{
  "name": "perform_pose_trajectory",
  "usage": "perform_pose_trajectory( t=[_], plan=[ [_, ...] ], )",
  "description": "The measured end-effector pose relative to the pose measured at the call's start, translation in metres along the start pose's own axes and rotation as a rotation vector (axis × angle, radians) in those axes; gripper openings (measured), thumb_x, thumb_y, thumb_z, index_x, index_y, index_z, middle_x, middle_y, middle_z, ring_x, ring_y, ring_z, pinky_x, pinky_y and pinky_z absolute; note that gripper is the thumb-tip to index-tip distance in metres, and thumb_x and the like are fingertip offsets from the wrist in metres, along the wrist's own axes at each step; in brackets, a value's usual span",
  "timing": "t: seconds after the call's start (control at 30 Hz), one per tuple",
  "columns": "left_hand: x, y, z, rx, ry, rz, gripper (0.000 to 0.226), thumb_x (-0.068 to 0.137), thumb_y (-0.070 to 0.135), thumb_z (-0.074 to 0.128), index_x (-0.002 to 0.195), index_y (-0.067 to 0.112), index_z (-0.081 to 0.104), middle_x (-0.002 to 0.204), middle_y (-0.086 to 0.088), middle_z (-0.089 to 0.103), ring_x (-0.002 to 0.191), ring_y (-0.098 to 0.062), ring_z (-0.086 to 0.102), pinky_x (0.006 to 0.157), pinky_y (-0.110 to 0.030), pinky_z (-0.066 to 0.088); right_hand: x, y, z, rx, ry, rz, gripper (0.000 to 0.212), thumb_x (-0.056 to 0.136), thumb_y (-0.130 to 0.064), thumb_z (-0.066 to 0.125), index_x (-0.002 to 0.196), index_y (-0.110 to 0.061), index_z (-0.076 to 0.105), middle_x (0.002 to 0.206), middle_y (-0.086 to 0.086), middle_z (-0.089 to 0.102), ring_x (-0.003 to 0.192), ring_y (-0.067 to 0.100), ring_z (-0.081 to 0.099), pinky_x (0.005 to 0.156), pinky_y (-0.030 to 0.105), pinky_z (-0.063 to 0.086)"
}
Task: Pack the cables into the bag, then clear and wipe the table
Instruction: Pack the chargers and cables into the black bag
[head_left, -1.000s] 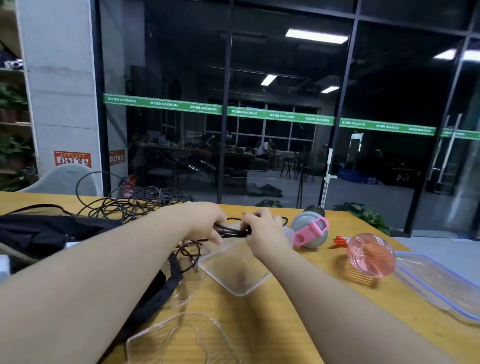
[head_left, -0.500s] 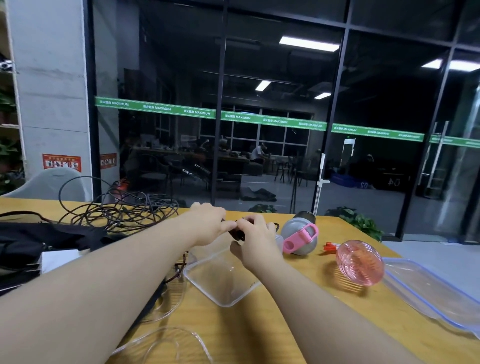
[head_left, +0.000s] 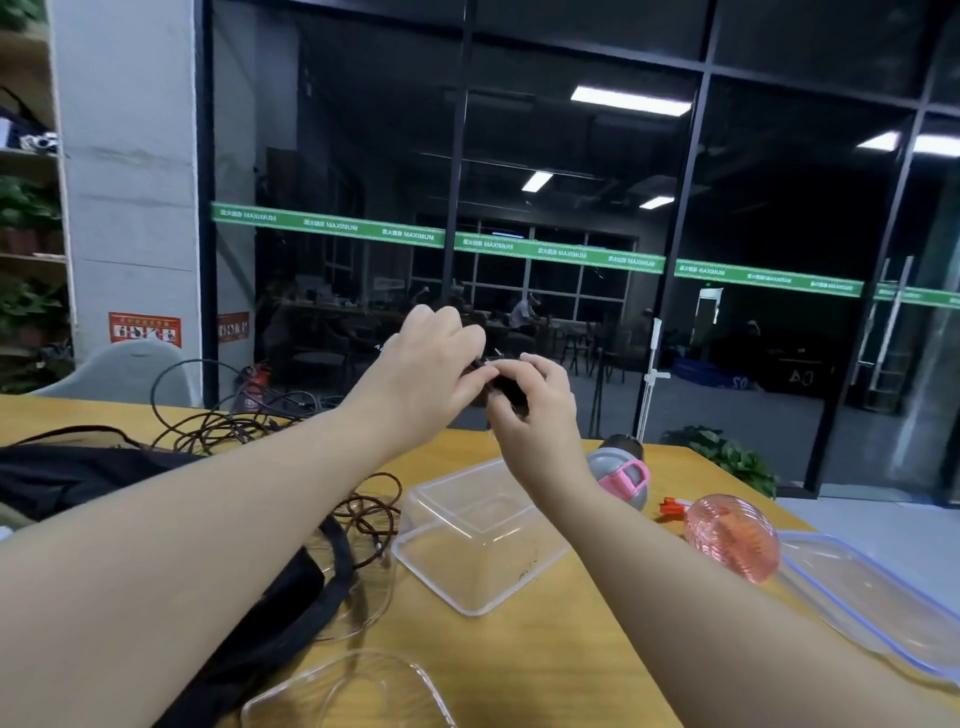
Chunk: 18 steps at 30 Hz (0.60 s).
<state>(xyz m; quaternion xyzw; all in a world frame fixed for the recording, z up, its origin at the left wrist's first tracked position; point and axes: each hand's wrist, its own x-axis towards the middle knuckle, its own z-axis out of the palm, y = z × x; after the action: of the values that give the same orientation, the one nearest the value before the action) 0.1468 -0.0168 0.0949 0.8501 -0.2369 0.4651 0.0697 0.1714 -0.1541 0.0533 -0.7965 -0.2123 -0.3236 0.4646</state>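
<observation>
Above the table (head_left: 524, 654), 2 hands, left hand (head_left: 431, 374) and right hand (head_left: 535, 410), each grip 1 coiled black cable (head_left: 506, 387).

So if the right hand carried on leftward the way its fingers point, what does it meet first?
The left hand, already touching it around the bundled black cable that both grip above the table.

Tabletop (head_left: 519, 670) under my fingers looks like smooth yellowish wood with a soft sheen. The box (head_left: 480, 551) right below my fingertips is clear glossy plastic, same for the lid (head_left: 857, 597) off to the right. Pink cup (head_left: 732, 538) is ribbed see-through plastic. Bag (head_left: 78, 475) left of my fingers is matt black cloth; cables (head_left: 228, 421) look rubbery and dull.
</observation>
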Motion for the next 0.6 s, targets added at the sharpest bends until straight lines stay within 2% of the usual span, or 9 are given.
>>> perform_pose_trajectory(
  t=[0.17, 0.27, 0.33, 0.4, 0.47, 0.53, 0.6],
  plan=[
    [-0.022, -0.02, -0.043, 0.114, 0.058, 0.074, 0.035, 0.087, 0.044, 0.035, 0.077, 0.013, 0.05, 0.077, 0.004, 0.036, 0.076, -0.016, 0.033, 0.062, -0.037, 0.04, -0.012, -0.042, 0.009, 0.204, -0.118, -0.038, 0.041, 0.092, -0.014, 0.039, 0.12, -0.033, 0.061, 0.138, -0.004, 0.037, 0.13, 0.012, 0.032, 0.106, 0.027, 0.029],
    [-0.034, -0.035, -0.084, 0.3, 0.017, 0.21, 0.029, 0.086, 0.038, 0.038, 0.075, 0.014, 0.048, 0.076, 0.001, 0.039, 0.075, -0.017, 0.035, 0.057, -0.038, 0.042, -0.015, -0.072, 0.015, 0.235, -0.185, -0.082, 0.042, 0.095, -0.01, 0.04, 0.125, -0.032, 0.058, 0.14, -0.005, 0.037, 0.125, 0.002, 0.033, 0.091, 0.006, 0.027],
    [-0.043, -0.047, -0.11, 0.438, -0.051, 0.315, 0.02, 0.086, 0.033, 0.04, 0.08, 0.015, 0.045, 0.078, -0.003, 0.044, 0.076, -0.021, 0.04, 0.055, -0.039, 0.045, -0.017, -0.092, 0.021, 0.24, -0.231, -0.114, 0.042, 0.096, -0.011, 0.04, 0.128, -0.033, 0.055, 0.14, -0.006, 0.037, 0.121, -0.001, 0.033, 0.082, 0.001, 0.026],
    [-0.055, -0.058, -0.131, 0.505, -0.091, 0.358, 0.014, 0.086, 0.031, 0.041, 0.082, 0.018, 0.037, 0.078, -0.005, 0.045, 0.077, -0.022, 0.039, 0.055, -0.039, 0.045, -0.022, -0.11, 0.031, 0.231, -0.265, -0.146, 0.043, 0.096, -0.012, 0.041, 0.13, -0.034, 0.053, 0.14, -0.005, 0.038, 0.123, 0.0, 0.034, 0.09, 0.004, 0.026],
    [-0.068, -0.066, -0.149, 0.543, -0.11, 0.348, 0.015, 0.083, 0.029, 0.044, 0.08, 0.018, 0.036, 0.076, -0.005, 0.046, 0.076, -0.022, 0.038, 0.054, -0.038, 0.044, -0.029, -0.126, 0.045, 0.219, -0.296, -0.165, 0.044, 0.096, -0.014, 0.042, 0.135, -0.035, 0.049, 0.14, -0.004, 0.039, 0.128, 0.006, 0.034, 0.101, 0.015, 0.025],
    [-0.082, -0.07, -0.164, 0.568, -0.161, 0.329, 0.015, 0.079, 0.03, 0.046, 0.073, 0.017, 0.043, 0.072, -0.003, 0.047, 0.073, -0.023, 0.043, 0.052, -0.036, 0.043, -0.036, -0.14, 0.058, 0.202, -0.321, -0.166, 0.045, 0.097, -0.016, 0.041, 0.139, -0.033, 0.043, 0.14, -0.004, 0.039, 0.13, 0.01, 0.035, 0.103, 0.021, 0.027],
    [-0.096, -0.075, -0.176, 0.582, -0.244, 0.316, 0.018, 0.076, 0.031, 0.046, 0.065, 0.017, 0.048, 0.068, -0.001, 0.047, 0.07, -0.023, 0.048, 0.05, -0.036, 0.043, -0.041, -0.15, 0.071, 0.188, -0.324, -0.128, 0.045, 0.098, -0.019, 0.039, 0.142, -0.028, 0.039, 0.142, -0.003, 0.04, 0.128, 0.011, 0.038, 0.1, 0.021, 0.029]
  ],
)
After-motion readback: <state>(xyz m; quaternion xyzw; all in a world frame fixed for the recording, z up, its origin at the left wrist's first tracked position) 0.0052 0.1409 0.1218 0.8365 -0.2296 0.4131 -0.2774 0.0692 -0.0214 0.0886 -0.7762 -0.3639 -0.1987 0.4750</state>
